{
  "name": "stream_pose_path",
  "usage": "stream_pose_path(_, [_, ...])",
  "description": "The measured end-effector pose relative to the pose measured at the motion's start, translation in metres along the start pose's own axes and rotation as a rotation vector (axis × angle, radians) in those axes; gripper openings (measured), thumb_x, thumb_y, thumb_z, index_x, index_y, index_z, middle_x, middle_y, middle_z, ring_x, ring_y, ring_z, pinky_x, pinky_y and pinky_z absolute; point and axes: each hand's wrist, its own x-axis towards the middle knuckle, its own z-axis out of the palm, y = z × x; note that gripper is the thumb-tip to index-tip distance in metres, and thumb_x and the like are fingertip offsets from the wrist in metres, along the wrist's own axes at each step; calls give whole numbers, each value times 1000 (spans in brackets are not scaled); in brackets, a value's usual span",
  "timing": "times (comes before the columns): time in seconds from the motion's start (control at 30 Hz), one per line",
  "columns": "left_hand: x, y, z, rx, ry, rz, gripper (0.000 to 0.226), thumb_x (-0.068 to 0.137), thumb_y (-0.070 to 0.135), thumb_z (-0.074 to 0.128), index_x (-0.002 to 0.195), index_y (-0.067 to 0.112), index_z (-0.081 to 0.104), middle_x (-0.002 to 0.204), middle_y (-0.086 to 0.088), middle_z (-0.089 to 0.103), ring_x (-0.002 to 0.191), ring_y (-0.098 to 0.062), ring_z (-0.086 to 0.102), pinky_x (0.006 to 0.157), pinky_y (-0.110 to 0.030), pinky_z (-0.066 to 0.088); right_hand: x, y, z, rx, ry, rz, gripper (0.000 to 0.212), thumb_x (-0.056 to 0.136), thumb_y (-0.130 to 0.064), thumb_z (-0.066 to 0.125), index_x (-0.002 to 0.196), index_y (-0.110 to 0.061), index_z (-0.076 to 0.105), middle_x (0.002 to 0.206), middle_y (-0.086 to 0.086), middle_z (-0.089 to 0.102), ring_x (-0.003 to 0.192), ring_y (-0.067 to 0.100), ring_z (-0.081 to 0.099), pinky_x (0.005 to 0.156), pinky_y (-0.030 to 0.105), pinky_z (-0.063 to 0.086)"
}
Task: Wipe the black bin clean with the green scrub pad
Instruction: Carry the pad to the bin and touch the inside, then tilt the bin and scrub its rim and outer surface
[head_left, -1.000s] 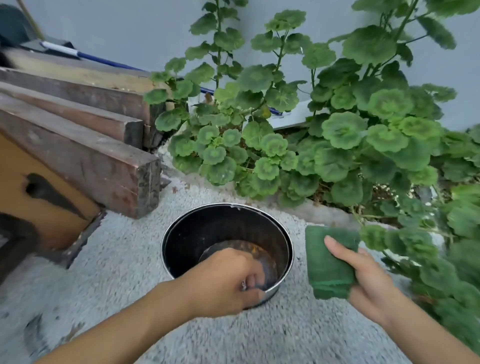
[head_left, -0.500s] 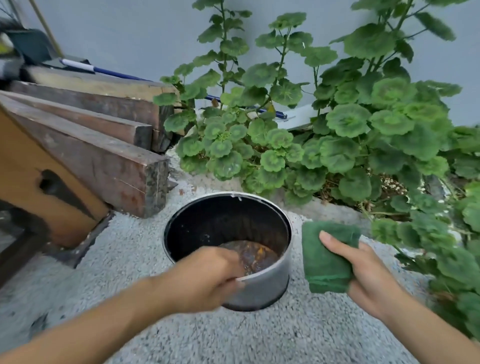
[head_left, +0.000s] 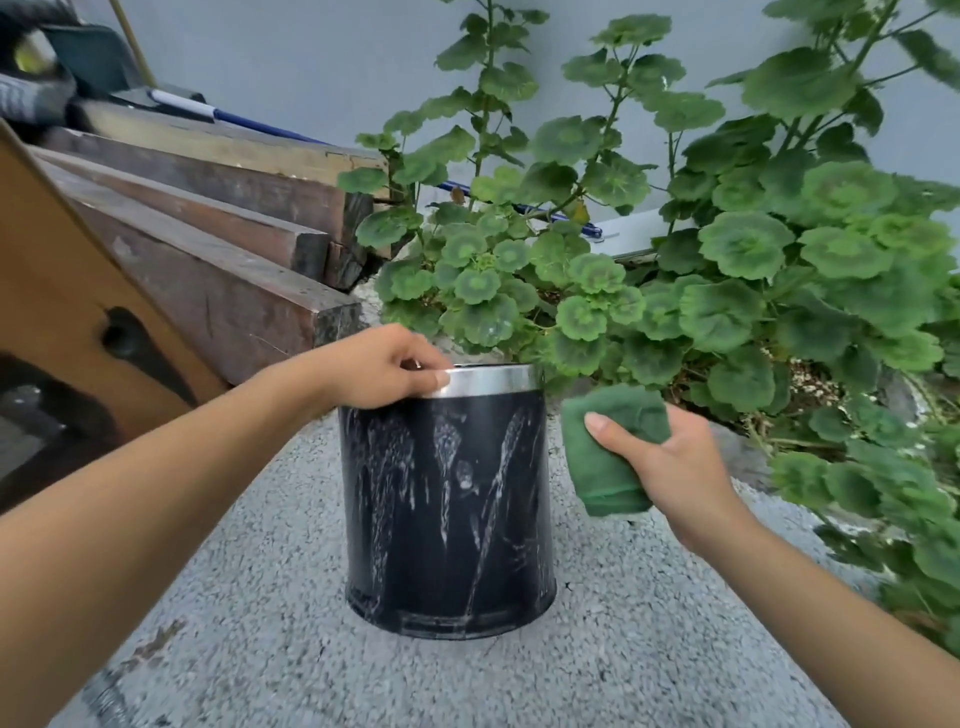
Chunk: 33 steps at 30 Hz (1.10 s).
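Beside the bin's (head_left: 447, 499) right edge, right hand (head_left: 675, 467) grips pad (head_left: 608, 467).

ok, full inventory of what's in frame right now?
black bin: one, black with a silver rim band and white streaks, upright on the ground, centre
green scrub pad: one, dark green, just right of the bin, off its surface
wooden beams: at least three, dark brown, stacked at left behind the bin
brown board: one, orange-brown, far left
pole: one, blue and white, lying behind the beams
leafy plant: one mass, green, behind and right of the bin
ground: grey, pebbled
wall: pale grey, background
left hand: grips the bin's rim
right hand: holds the scrub pad
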Motion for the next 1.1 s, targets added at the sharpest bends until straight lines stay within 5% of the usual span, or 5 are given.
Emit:
stream_pose_path(0.4, [19,-34,18,-359,134,-79,16,95,41,67,101,34,81,114,32,72,109,8,64,109,-37,42,62,4,40,-424,45,-235,23,91,-26,82,113,-19,82,97,-15,79,92,-2,74,90,33,63])
stream_pose_path(0.53, [23,-38,21,-370,170,-66,26,96,38,66,97,15,78,104,11,77,98,-7,67,110,-42,43,47,23,39,-406,-35,-148,22,92,-18,81,114,-19,80,106,-3,80,99,19,76,91,48,63])
stream_pose_path(0.8, [29,-37,23,-548,231,-150,16,96,27,69,104,30,83,117,16,76,115,-8,67,114,-45,41,-36,95,13,-410,-216,104,32,89,-18,82,97,-49,79,102,-25,77,93,1,75,76,30,66])
stream_pose_path(0.97, [27,-38,22,-522,256,-156,15,95,27,70,103,29,83,112,10,78,109,-13,70,112,-49,44,-67,110,5,-279,-198,244,28,89,-18,84,99,-44,82,103,-11,83,98,13,79,87,48,66])
stream_pose_path(1.1, [23,-38,21,-529,248,-149,15,96,28,70,103,30,83,111,11,79,110,-12,70,112,-49,43,-39,81,9,-223,-169,180,25,88,-23,81,94,-48,80,104,-17,80,96,11,78,71,46,68])
